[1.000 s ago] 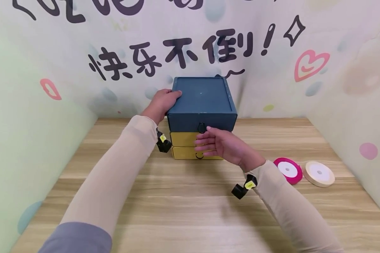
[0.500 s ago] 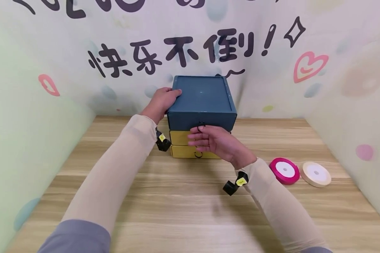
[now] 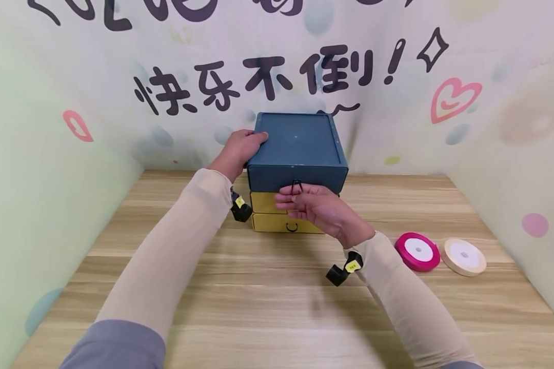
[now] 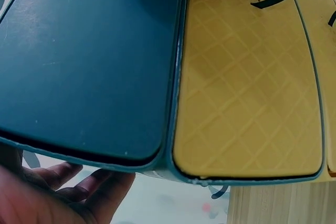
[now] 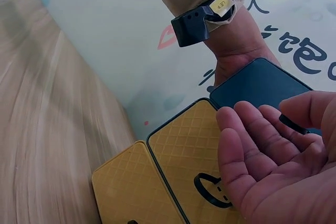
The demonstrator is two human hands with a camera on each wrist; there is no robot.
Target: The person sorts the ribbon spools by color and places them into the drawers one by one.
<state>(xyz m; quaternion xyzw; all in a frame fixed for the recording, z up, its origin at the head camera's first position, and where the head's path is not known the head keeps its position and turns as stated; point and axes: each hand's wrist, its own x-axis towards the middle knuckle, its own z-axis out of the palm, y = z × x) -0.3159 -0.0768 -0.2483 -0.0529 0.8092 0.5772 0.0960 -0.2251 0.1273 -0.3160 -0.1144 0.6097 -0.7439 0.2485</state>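
A small drawer cabinet stands against the back wall, with a dark blue top drawer [image 3: 270, 177] above two yellow drawers [image 3: 268, 222], each with a quilted front. My left hand [image 3: 240, 149] grips the cabinet's upper left edge, thumb on the top panel [image 3: 300, 138] and fingers down the side, as the left wrist view also shows. At the blue front, my right hand [image 3: 320, 205] pinches the black loop handle [image 3: 297, 183] between thumb and index finger. Its other fingers extend loosely before the yellow fronts. In the right wrist view the loop [image 5: 293, 124] is partly hidden by the thumb.
Two ribbon spools, one magenta [image 3: 417, 251] and one cream [image 3: 464, 257], lie side by side on the wooden table [image 3: 258, 307] to the right of the cabinet. Printed fabric walls [image 3: 397, 128] enclose the back and sides.
My right hand has moved slightly left onto the blue drawer's handle, and its thumb has closed against the loop. The left hand keeps its hold; the drawers look shut throughout.
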